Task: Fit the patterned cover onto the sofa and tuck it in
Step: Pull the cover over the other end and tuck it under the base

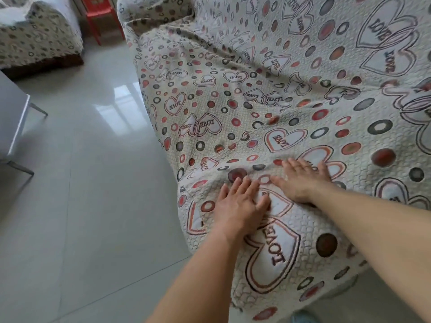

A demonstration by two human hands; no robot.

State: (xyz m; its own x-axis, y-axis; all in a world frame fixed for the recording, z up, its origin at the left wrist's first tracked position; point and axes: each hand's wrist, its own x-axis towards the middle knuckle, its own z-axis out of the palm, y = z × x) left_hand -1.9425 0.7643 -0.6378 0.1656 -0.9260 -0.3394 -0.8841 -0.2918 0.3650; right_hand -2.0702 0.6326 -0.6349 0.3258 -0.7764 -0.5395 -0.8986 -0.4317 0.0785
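**Operator:** Neither grip is pinching anything; my left hand (236, 206) and right hand (300, 180) lie flat with fingers spread, palms pressing the patterned cover (233, 101) just beside each other.

**Observer:** Where does the cover sit?

**Operator:** Draped over the sofa (130, 24), seat, back and far arm all hidden under it; its near edge hangs loose toward the tiled floor (81, 159); folds run across the middle.

**Observer:** How will it handle?

**Operator:** Quilted, soft, with some weight, I'd judge; it should slide under flat palms and bunch if pinched; I'd smooth outward, then take hold at the hanging edge for tucking.

**Observer:** Anything nearby?

**Operator:** A red stool (102, 17) beyond; a grey surface (11, 117) to my left.
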